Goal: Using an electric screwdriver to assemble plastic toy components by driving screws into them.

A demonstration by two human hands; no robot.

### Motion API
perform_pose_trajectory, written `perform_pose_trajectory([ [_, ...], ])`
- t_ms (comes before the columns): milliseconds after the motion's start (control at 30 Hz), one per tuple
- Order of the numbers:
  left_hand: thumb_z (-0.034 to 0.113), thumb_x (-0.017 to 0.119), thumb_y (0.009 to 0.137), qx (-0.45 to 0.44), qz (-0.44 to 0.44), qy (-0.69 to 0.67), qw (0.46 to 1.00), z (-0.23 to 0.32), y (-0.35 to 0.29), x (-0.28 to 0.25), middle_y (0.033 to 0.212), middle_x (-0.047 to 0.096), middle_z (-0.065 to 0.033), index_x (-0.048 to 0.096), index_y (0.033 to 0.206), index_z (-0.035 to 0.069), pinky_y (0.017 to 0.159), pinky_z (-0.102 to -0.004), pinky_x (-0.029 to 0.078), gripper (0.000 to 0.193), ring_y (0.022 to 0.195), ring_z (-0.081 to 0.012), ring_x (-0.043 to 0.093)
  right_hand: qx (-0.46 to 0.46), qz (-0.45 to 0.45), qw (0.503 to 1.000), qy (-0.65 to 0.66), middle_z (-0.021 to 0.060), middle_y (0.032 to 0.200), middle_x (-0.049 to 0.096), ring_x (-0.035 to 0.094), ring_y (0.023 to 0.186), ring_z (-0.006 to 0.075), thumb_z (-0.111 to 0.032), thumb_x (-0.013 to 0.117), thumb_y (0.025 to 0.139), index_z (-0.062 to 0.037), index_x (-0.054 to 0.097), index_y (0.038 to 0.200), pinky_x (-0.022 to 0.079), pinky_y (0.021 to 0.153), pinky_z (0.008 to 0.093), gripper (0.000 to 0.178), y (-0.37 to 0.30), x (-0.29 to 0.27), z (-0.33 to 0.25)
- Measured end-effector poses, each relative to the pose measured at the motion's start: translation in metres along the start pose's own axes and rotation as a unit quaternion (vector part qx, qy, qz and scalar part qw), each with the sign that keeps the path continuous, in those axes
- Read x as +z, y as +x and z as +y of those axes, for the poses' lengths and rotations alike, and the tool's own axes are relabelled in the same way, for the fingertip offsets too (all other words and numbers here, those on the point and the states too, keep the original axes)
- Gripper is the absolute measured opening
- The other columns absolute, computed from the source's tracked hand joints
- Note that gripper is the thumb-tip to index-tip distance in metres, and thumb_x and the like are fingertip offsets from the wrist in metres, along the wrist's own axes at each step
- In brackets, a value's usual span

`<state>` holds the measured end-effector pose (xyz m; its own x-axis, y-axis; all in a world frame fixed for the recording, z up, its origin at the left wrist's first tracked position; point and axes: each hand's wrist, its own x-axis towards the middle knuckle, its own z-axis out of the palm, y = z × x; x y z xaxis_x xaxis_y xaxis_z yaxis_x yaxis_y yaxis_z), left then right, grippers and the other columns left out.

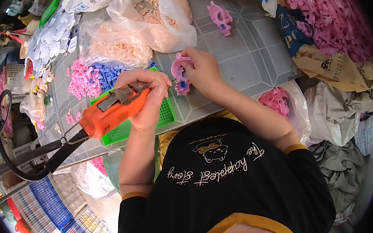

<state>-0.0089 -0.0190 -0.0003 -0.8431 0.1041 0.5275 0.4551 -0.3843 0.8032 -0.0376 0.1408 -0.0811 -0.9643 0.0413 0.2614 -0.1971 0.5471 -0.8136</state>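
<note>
My left hand (pixel 147 93) is wrapped round an orange corded power screwdriver (pixel 117 111) held aslant. Its tip points at a pink plastic piece (pixel 182 86) with a curved, open frame and a small blue part on it. Whether the tip touches the piece I cannot tell. The fingers of my right hand (pixel 202 70) pinch the upper side of that piece, against the grey tile-patterned table (pixel 243 58). Farther back and to the right lies a similar pink piece (pixel 220 18), also with a blue part. Beneath my left hand sits a green plastic basket (pixel 166 114).
Small pink parts (pixel 83 79) and blue parts (pixel 110 76) lie heaped on the left. Behind them stand clear bags of beige parts (pixel 118 45). White pieces (pixel 51 41) pile up far left. A big sack of pink frames (pixel 328 15) stands right. The tool's cord (pixel 11 163) loops left.
</note>
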Motion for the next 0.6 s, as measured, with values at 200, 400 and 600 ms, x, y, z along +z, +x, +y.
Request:
perform_pose_trajectory([
  [200,-0.001,0.063,0.078,-0.021,0.024,-0.012,0.999,-0.0056,-0.004,0.0002,0.067,0.057,-0.0084,0.053,0.092,-0.003,0.071,-0.0386,0.053,0.018,0.062,-0.0172,0.057,0.005,-0.004,1.0,-0.003,0.0192,0.087,0.067,0.065,0.08,0.0379,-0.007,0.068,0.08,-0.0031,0.063,0.095,0.05,0.069,0.0428,0.016,0.0004,0.0004,-0.002],
  [400,-0.001,0.062,0.078,-0.021,0.012,-0.017,1.0,-0.0091,-0.0059,-0.004,0.068,0.057,-0.0088,0.053,0.095,-0.003,0.072,-0.0385,0.053,0.019,0.063,-0.0176,0.057,-0.015,0.008,1.0,-0.004,0.0181,0.083,0.066,0.064,0.076,0.0371,-0.008,0.067,0.082,-0.0033,0.063,0.094,0.049,0.067,0.0429,0.013,0.0006,0.0019,-0.0009],
  [600,-0.003,0.062,0.078,-0.021,0.018,-0.023,0.999,-0.0106,-0.0057,-0.0012,0.069,0.058,-0.0096,0.052,0.098,-0.003,0.072,-0.0358,0.053,0.022,0.066,-0.0183,0.059,-0.01,0.002,1.0,0.0,0.0165,0.08,0.066,0.064,0.072,0.0345,-0.008,0.065,0.082,-0.0039,0.063,0.093,0.048,0.065,0.0423,0.012,0.0009,0.0018,0.0009],
])
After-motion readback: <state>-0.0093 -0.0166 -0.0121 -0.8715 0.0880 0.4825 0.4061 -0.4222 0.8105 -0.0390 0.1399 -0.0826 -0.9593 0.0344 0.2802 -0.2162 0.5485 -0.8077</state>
